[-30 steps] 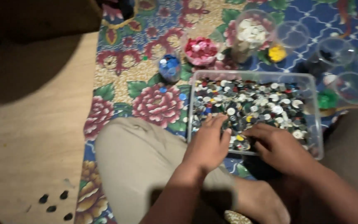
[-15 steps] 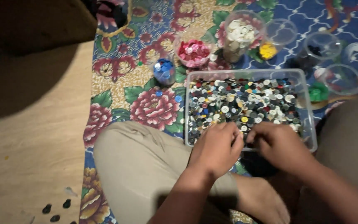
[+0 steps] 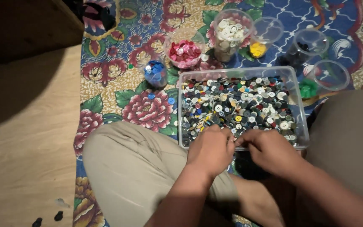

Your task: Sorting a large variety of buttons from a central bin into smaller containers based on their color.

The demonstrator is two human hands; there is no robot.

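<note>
Both hands [image 3: 240, 149] nearer the tray [image 3: 299, 122] rim than before

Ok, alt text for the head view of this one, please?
Both hands, left hand and right hand, meet at the near edge of a clear plastic tub full of mixed coloured buttons, on a floral mat. Behind it stand clear cups: blue buttons, red buttons, white buttons, yellow buttons.

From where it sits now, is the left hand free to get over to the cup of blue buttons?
Probably yes: the left hand rests at the clear tray's near-left corner, and only open floral mat lies between it and the blue-button cup.
</note>
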